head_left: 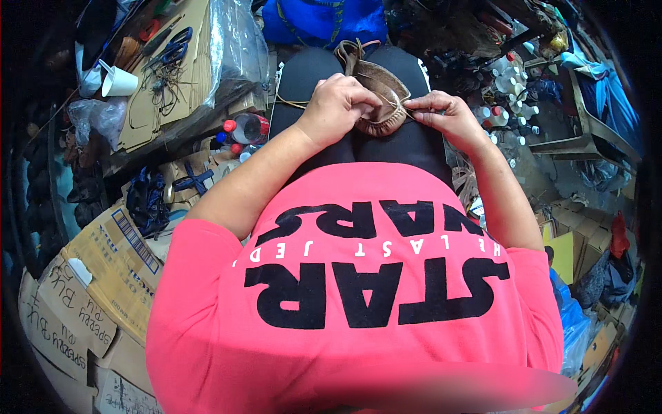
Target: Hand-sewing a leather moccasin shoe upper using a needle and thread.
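Note:
A brown leather shoe upper with a gathered, puckered toe seam rests over my thighs, its toe end toward me. My left hand is closed at its left side, fingertips curled over the leather; what lies under them is partly hidden. A thin pale thread trails out to the left of this hand. On the other side my right hand is closed in a pinch right by the seam, on what looks like a light thread. Whether a needle is there is too small to make out.
To the left, scissors and a white cup lie on a cardboard-covered surface, with capped bottles beside it. Several small white bottles stand to the right. Ahead is a blue bag; cardboard boxes fill the lower left.

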### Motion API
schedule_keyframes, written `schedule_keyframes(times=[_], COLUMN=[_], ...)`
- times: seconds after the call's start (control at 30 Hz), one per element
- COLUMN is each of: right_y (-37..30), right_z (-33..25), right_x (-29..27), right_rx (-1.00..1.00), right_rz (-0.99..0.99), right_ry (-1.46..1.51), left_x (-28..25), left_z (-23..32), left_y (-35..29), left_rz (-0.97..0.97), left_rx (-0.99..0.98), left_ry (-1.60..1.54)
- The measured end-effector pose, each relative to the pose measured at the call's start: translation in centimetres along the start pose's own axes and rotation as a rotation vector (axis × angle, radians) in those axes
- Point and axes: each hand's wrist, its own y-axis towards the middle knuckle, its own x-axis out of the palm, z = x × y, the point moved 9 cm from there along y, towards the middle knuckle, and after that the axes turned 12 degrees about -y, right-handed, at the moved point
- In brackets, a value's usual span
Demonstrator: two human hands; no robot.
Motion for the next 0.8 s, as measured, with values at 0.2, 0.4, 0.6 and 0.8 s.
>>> schedule_keyframes(times=[0.2,0.4,0.6,0.8], right_y=[0.3,0.9,0.9,-0.4], right_z=[0.3,-1.5,1.0,1.1], right_x=[0.3,0.1,-2.3,-2.0], right_rx=[0.093,0.067,0.062,0.01], right_rz=[-0.011,0.01,0.021,0.04], right_ry=[0.126,-0.134,0.014,0.0], left_x=[1.9,2.8,0.6,1.7], left_z=[-2.0,-1.4,0.5,0.1], left_y=[0.6,1.6,2.6,2.5], left_rz=[-0.002,-0.081,-0.222,-0.299], left_rx=[-0.371,-0.341,-0.12,-0.284], left_ry=[-0.336,-0.298,0.162,0.07])
